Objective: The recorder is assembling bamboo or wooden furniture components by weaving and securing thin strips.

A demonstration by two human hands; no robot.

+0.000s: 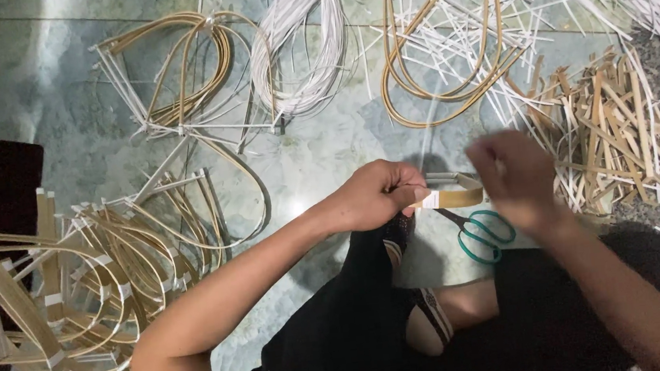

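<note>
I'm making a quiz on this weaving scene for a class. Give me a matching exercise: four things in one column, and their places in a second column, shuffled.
Things
1. green-handled scissors
2. tan strip with white tape
3. pile of short tan sticks
4. stack of finished bamboo frames

Places
A. on the floor at the far left, beside the left arm
B. on the floor just under the two hands
C. on the floor at the right, behind the right hand
D. pinched in the left hand

Pairs: 1-B, 2-D, 3-C, 4-A
</note>
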